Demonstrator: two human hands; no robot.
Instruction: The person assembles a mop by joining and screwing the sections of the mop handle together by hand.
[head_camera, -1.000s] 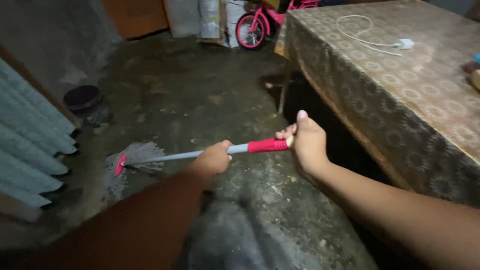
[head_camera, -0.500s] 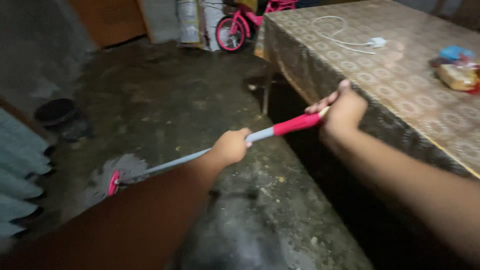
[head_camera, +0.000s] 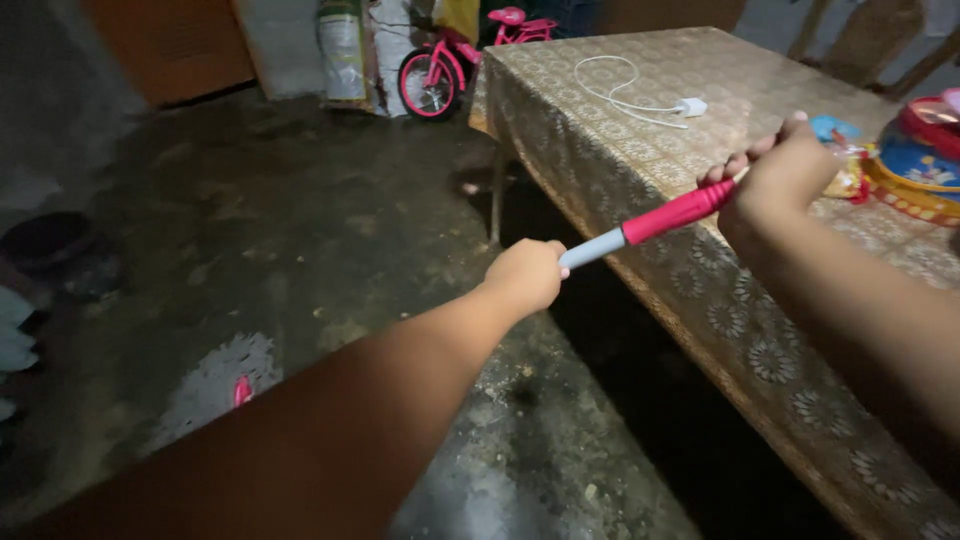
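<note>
Hands clamped on mop handle (head_camera: 655, 225), left hand (head_camera: 527, 274) round grey shaft, right hand (head_camera: 778, 172) on pink grip, now drawn back over bench (head_camera: 640, 170) edge, pink mop head (head_camera: 241, 390) dragged nearer across wet floor (head_camera: 300, 230), far from bench.

A tall sack (head_camera: 345, 50) with a pale printed face and a green band along its left edge stands upright against the back wall, just left of the pink bicycle's wheel; beside it, partly hidden behind the bicycle, hangs a yellow bag (head_camera: 457, 17) whose shape cannot be made out. On the patterned tablecloth at the right, a crinkled blue-and-yellow wrapper (head_camera: 835, 140) lies just behind the right hand, next to a round, brightly printed red, blue and yellow package (head_camera: 915, 160) cut off by the frame edge.
</note>
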